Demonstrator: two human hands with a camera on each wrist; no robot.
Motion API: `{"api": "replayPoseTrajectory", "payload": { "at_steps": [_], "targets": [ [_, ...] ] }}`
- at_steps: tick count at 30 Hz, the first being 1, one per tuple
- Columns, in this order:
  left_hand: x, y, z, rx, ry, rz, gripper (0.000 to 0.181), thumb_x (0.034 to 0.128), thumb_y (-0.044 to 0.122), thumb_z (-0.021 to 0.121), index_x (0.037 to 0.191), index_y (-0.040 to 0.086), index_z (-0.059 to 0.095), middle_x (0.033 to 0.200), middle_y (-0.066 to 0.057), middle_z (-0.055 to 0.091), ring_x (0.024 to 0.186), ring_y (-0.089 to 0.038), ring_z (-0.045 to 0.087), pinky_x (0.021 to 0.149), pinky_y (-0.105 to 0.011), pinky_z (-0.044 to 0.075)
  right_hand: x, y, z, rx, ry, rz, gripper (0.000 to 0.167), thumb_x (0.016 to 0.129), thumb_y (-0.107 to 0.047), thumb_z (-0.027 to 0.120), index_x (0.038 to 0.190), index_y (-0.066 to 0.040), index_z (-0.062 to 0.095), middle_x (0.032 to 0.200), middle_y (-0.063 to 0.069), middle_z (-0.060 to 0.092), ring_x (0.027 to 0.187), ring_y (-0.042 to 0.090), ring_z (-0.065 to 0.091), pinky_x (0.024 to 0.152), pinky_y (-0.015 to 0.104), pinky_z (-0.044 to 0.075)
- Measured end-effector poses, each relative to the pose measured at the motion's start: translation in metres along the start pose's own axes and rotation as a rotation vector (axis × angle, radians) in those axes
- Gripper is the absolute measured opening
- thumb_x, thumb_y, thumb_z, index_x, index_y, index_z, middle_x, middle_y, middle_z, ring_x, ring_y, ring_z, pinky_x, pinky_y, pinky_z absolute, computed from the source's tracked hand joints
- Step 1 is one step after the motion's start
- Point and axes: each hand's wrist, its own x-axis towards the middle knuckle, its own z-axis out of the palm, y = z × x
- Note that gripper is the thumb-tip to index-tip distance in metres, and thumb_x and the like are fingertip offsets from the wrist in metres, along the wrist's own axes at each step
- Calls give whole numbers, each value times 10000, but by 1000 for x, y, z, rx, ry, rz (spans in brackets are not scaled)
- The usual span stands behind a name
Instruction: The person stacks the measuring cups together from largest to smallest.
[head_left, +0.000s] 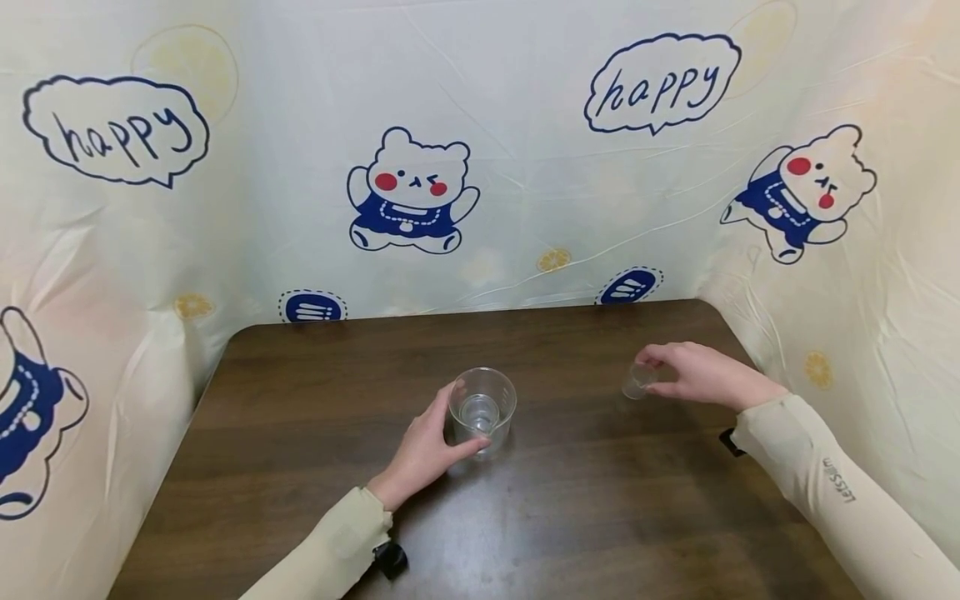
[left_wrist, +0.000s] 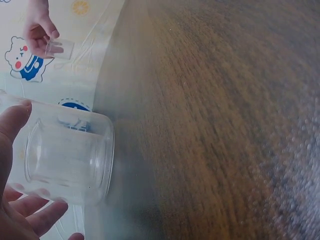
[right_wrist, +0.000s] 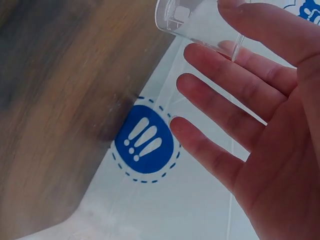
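My left hand (head_left: 423, 450) grips a clear glass beaker (head_left: 504, 429) from its left side, thumb in front and fingers behind. Nested inside that beaker is a smaller clear glass vessel (left_wrist: 65, 155), most likely another beaker. Over to the right, my right hand (head_left: 693, 375) pinches a small clear beaker (head_left: 637, 381) between thumb and fingers. The right wrist view shows this small beaker (right_wrist: 195, 22) near the top, partly cut off, with the other fingers (right_wrist: 215, 155) spread loosely below it. It looks held above the table in the left wrist view.
A dark brown wooden table (head_left: 337, 533) with rounded far corners lies under both hands. Pale cloth (head_left: 525, 183) printed with bears and lettering hangs behind it and along both sides. The right sleeve (head_left: 832, 475) passes near the table's right edge.
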Motion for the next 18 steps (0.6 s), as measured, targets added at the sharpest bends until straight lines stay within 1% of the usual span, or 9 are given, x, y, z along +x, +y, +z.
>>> {"api": "replayPoseTrajectory", "payload": {
  "at_steps": [5, 11, 18],
  "targets": [
    [-1, 1, 0, 1, 9, 12, 980, 808, 453, 900, 1587, 178, 371, 1551, -54, 525, 1355, -300, 566, 1088, -537, 456, 4, -9, -3, 20, -6, -21, 345, 917, -180, 811, 1212, -44, 696, 1141, 87, 747, 1055, 289, 713, 942, 522, 557],
    [0, 0, 1, 9, -1, 5, 979, 817, 466, 888, 1591, 173, 363, 1565, -40, 512, 1368, -294, 556, 1093, -527, 453, 12, -20, -9, 45, -15, -55, 316, 918, -127, 792, 1206, -38, 695, 1125, 67, 750, 1050, 280, 713, 940, 511, 555],
    [0, 0, 1, 1, -9, -3, 985, 819, 463, 888, 1598, 184, 352, 1572, -34, 502, 1379, -289, 545, 1101, -526, 446, 23, -32, -17, 7, -20, -90, 298, 913, -134, 793, 1189, -61, 707, 1103, 51, 745, 1011, 261, 710, 902, 489, 573]
  ]
}}
